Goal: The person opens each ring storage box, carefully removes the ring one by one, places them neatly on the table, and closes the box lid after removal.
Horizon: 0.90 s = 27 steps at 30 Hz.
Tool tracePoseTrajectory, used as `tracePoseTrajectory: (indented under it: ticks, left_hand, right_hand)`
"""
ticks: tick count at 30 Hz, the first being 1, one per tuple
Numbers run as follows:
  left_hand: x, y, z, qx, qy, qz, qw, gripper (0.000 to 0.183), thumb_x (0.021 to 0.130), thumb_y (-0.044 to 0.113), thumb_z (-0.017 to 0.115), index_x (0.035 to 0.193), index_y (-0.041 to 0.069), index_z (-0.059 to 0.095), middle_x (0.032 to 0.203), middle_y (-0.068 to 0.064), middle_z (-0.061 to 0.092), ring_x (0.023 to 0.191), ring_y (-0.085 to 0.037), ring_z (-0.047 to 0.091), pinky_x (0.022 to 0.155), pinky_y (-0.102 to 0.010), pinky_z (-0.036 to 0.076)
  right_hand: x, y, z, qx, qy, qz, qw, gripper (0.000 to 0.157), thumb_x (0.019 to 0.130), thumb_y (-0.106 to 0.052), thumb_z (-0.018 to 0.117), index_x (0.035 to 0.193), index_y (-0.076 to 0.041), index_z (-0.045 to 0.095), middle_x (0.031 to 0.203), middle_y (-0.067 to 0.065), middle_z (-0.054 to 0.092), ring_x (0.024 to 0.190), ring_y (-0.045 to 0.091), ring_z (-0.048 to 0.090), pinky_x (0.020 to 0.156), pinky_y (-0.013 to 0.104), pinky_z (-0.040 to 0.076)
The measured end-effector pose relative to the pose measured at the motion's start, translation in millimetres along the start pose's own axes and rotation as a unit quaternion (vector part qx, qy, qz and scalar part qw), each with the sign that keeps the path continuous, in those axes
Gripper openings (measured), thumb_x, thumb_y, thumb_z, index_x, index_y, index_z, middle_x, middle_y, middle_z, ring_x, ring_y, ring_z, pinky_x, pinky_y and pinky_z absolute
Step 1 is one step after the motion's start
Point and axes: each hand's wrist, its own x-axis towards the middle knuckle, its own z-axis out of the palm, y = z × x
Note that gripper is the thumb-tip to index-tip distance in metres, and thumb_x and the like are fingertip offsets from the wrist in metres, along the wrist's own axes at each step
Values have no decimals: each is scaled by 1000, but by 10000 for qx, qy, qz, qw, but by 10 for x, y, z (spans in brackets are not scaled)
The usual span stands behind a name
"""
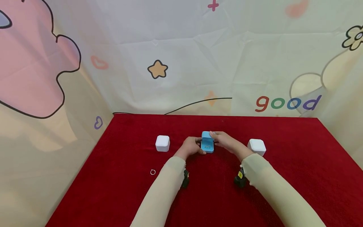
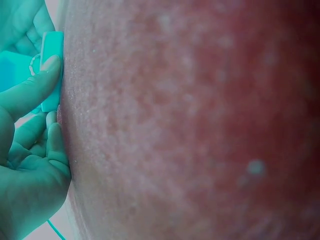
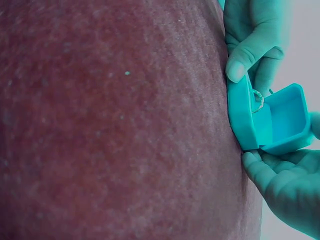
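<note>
A light-blue ring box (image 1: 207,149) stands with its lid raised on the red cloth, between my two hands. Upright in its base sits a ring (image 3: 258,101), clearest in the right wrist view. My left hand (image 1: 189,147) grips the base from the left, its thumb lying over the near edge. From the right, my right hand (image 1: 225,141) holds the lid, with the thumb on the lid's edge and the fingers behind near the hinge. Both wrist views show the box only at their side.
On the red cloth (image 1: 210,201) a white box (image 1: 163,143) stands to the left, and another white box (image 1: 257,146) sits behind my right forearm, partly covered. A loose ring (image 1: 151,172) lies left of my left sleeve. A printed curtain (image 1: 181,37) hangs behind.
</note>
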Motion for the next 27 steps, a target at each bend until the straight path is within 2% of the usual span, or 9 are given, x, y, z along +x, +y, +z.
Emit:
tracePoseTrajectory:
  ticks: [9, 16, 22, 27]
  left_hand:
    - [-15, 16, -4, -66, -14, -47, 10000, 65, 85, 5, 81, 145, 2, 56, 131, -18, 68, 115, -28, 62, 102, -38, 55]
    - [-8, 10, 7, -80, 0, -77, 9999, 65, 85, 5, 81, 145, 2, 57, 132, -19, 68, 121, -30, 62, 105, -40, 54]
    - [-12, -1, 7, -117, -23, -75, 9999, 64, 85, 5, 81, 145, 2, 57, 132, -19, 68, 118, -30, 63, 104, -41, 54]
    - [-15, -3, -7, -36, -25, -25, 10000, 64, 84, 7, 82, 144, 2, 58, 128, -18, 69, 113, -27, 63, 100, -38, 55]
  right_hand:
    - [20, -35, -15, 188, -22, 119, 9997, 64, 114, -31, 22, 158, 14, 10, 165, 35, 16, 152, 52, 23, 127, 55, 23]
    - [30, -61, -24, 302, -24, 279, 9991, 65, 113, -32, 23, 158, 14, 13, 163, 34, 19, 150, 50, 26, 128, 54, 24]
    - [58, -96, -28, 297, 74, 498, 9983, 65, 113, -33, 23, 158, 12, 15, 163, 33, 23, 150, 48, 29, 127, 53, 26]
    - [70, -92, -29, 262, 56, 474, 9985, 65, 113, -34, 22, 158, 12, 17, 161, 34, 27, 148, 47, 32, 127, 53, 27]
